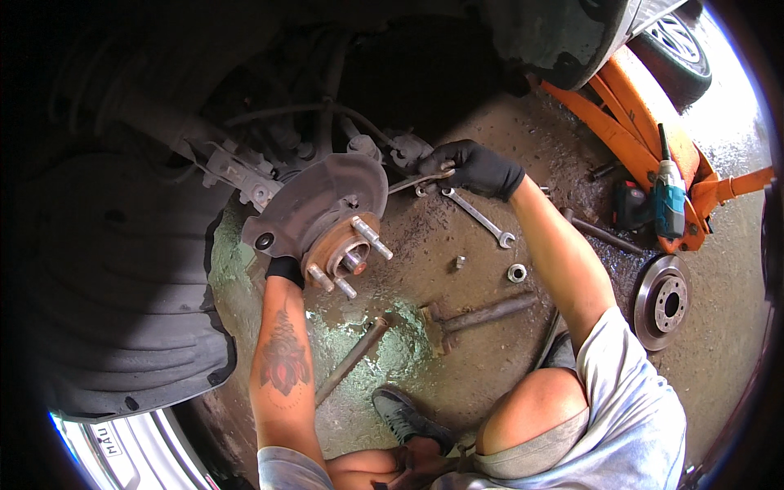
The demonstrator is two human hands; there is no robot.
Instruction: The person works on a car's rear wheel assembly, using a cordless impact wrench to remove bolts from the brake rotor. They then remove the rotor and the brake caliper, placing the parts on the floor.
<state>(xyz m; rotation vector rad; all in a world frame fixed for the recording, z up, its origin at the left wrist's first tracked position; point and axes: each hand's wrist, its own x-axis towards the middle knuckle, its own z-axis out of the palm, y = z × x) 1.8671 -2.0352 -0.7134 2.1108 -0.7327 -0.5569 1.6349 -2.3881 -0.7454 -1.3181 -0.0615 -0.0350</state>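
My right hand (474, 169), in a black glove, is closed around the end of a wrench (416, 179) beside the hanging metal joint parts (411, 150) to the right of the wheel hub. My left hand (285, 269), also gloved, reaches behind the dust shield (327, 189); its fingers are hidden there. In front of the shield sits the rusty wheel hub (341, 245), with several bare studs pointing toward me. A combination wrench (480, 219) lies on the floor below my right hand.
On the floor lie a hammer (490, 313), a metal pipe (353, 359), a large nut (516, 273) and a brake disc (661, 302). An orange jack (645, 98) with a teal cordless power tool (670, 200) stands right. Dark wheel-arch liner (122, 294) fills the left.
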